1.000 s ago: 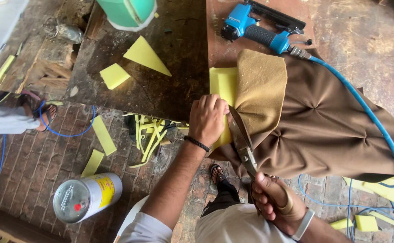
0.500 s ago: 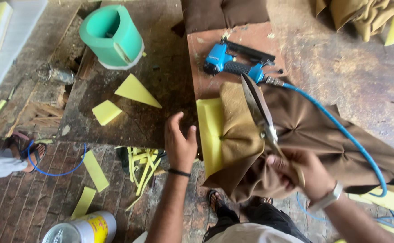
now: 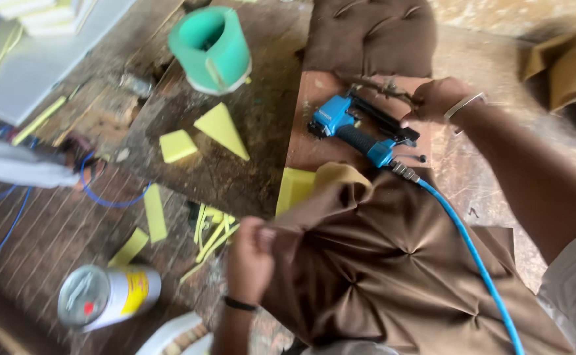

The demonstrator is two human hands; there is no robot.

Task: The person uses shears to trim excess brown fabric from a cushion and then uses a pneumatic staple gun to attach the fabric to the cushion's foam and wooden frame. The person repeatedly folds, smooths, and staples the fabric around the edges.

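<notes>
Item: brown tufted fabric (image 3: 393,269), buttoned and pleated, spread from the centre of the view toward 5 o'clock, draped over a wooden board (image 3: 301,148). Left hand (image 3: 248,263), at 7 o'clock, closed on the fabric's left edge, pinching a fold of it; black band at the wrist. Right hand (image 3: 436,98), at 1 o'clock, closed on the handles of scissors (image 3: 383,87) (blurred, blades hard to make out) lying on the board just above a blue pneumatic stapler (image 3: 357,128); a metal bracelet on that wrist. Stapler rests on the board at 12 o'clock of the fabric, its blue air hose (image 3: 465,243) running across the fabric toward 5 o'clock. Yellow foam block (image 3: 294,189) touching the fabric's upper-left edge. Surroundings: green foam roll (image 3: 212,46) at 11 o'clock; yellow foam offcuts (image 3: 219,128) on the dark table; yellow foam strips (image 3: 212,230) near the left hand; a metal can (image 3: 107,296) at 8 o'clock.
</notes>
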